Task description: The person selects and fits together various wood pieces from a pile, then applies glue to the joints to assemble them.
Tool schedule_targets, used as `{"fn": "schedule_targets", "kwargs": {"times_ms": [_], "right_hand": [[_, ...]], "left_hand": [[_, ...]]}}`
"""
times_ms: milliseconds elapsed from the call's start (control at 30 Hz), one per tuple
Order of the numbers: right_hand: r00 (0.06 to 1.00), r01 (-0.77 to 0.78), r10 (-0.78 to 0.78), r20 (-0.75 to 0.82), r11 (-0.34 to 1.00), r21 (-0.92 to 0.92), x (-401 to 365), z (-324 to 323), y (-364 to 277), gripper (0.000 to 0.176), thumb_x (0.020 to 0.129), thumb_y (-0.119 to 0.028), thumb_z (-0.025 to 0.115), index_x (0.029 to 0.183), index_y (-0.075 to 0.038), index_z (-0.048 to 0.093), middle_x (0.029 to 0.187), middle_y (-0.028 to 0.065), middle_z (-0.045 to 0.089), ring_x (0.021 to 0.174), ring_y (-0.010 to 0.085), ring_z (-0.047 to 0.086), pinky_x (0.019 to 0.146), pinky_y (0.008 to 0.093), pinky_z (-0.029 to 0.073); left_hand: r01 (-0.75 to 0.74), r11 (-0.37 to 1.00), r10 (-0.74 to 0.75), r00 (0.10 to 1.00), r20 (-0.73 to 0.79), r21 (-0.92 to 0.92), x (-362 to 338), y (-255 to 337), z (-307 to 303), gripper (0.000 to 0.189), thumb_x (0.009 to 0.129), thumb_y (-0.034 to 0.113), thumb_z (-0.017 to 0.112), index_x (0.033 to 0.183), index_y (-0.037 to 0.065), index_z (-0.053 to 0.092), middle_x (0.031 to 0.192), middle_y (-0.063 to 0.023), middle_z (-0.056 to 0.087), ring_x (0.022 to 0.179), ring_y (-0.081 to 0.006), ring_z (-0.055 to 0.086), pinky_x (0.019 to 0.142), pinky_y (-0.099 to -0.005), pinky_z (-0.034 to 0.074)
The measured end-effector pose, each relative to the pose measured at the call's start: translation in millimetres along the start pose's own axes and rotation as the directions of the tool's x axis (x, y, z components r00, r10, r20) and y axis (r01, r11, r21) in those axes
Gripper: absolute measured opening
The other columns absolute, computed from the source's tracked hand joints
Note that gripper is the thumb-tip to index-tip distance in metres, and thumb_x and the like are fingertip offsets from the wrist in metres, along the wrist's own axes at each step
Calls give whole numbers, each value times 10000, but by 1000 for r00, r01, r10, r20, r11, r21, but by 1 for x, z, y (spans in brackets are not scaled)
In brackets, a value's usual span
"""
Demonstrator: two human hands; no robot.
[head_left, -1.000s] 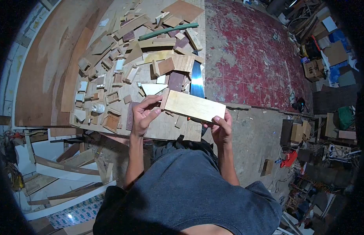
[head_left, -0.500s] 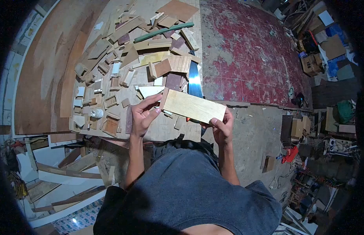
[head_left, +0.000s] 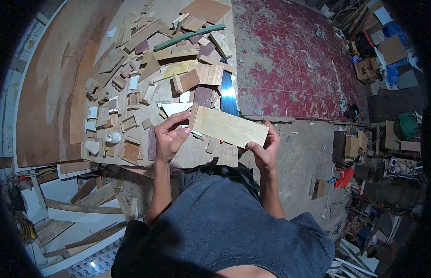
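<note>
Left hand [head_left: 168,135] and right hand [head_left: 264,150] each grasp one end of the pale board [head_left: 228,126] (barely shifted since), over the saw blade [head_left: 228,95].

No writing, label, brand or number is legible anywhere in view.

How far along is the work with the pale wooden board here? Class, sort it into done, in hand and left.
Done: many cut wood scraps lie spread over the worktable. In hand: the left hand and right hand hold the pale board by its two ends, raised above the table. Left: the board looks whole and uncut, and the saw lies untouched on the table behind it.
</note>
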State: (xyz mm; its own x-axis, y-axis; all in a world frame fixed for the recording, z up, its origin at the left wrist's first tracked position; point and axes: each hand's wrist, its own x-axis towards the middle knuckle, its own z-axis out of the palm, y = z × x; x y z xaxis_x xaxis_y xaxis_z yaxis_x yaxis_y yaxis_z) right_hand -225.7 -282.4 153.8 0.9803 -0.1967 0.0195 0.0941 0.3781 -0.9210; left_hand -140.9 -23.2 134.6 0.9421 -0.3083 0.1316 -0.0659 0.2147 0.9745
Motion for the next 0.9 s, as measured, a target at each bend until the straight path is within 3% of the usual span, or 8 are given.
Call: {"fn": "schedule_targets", "kwargs": {"times_ms": [233, 333, 433, 533, 600, 667, 733, 900], "right_hand": [[998, 50, -49, 47, 999, -20, -7, 2, -5, 325, 739, -88, 719, 853, -31, 420, 848, 117, 584, 721, 187, 647, 567, 360, 616], [998, 40, -39, 47, 999, -30, -8, 1, -2, 324, 733, -79, 718, 868, -22, 429, 850, 119, 588, 719, 185, 645, 571, 361, 617], [999, 49, -48, 24, 998, -36, -3, -1, 4, 323, 729, -80, 714, 890, -10, 444, 855, 123, 594, 717, 182, 644, 565, 361, 614], [999, 15, -14, -29, 1000, 21, -4, -2, 5, 321, 719, -78, 701, 917, 4, 461, 861, 125, 599, 710, 181, 642, 556, 360, 611], [998, -2, 5, -66, 999, 44, -4, 1, 2, 314, 719, -80, 690, 922, 5, 466, 861, 124, 599, 708, 183, 643, 552, 359, 610], [994, -19, 26, -102, 997, 69, -4, 3, 2, 308, 720, -82, 679, 928, 5, 470, 861, 123, 599, 707, 186, 643, 549, 357, 609], [996, -31, 37, -82, 997, 65, -5, 3, 1, 307, 724, -85, 662, 950, 10, 478, 868, 129, 602, 708, 193, 646, 550, 356, 611], [993, -39, 48, -111, 996, 80, -7, 13, 1, 326, 725, -93, 658, 977, 21, 487, 895, 147, 611, 724, 200, 652, 554, 358, 613]], "left_hand": [[-10, 1000, 11, 999, 39, -28, -7, 0, -7, 351, 802, -82, 632, 1152, -57, 626, 1167, -154, 609, 1050, -187, 602, 891, -286, 511], [92, 996, -92, 996, 18, -11, -11, -8, -8, 293, 795, -69, 660, 1087, -57, 655, 1135, -129, 626, 991, -164, 616, 866, -269, 500], [65, 998, -64, 997, -53, 18, -3, -15, -2, 328, 790, -42, 685, 1112, -53, 623, 1077, -116, 633, 945, -160, 623, 860, -267, 504], [17, 986, -39, 991, -129, -167, 3, -3, 8, 400, 781, -42, 695, 1159, -47, 564, 1047, -120, 618, 955, -158, 614, 854, -269, 508], [-42, 958, -49, 951, -307, -282, 8, 17, 25, 458, 771, -56, 697, 1192, -35, 518, 1034, -114, 600, 956, -153, 601, 834, -274, 515], [-50, 970, -33, 943, -332, -236, 7, 5, 18, 423, 777, -62, 691, 1168, -41, 531, 1060, -118, 591, 968, -154, 593, 841, -282, 515], [-46, 998, 26, 921, -388, -42, 5, -1, 19, 375, 793, -56, 686, 1139, -41, 543, 1049, -119, 594, 974, -154, 594, 859, -279, 507], [-65, 998, 51, 916, -399, -20, 1, -9, 30, 278, 819, -37, 680, 1073, -44, 567, 979, -112, 627, 904, -145, 606, 848, -267, 502]]}}
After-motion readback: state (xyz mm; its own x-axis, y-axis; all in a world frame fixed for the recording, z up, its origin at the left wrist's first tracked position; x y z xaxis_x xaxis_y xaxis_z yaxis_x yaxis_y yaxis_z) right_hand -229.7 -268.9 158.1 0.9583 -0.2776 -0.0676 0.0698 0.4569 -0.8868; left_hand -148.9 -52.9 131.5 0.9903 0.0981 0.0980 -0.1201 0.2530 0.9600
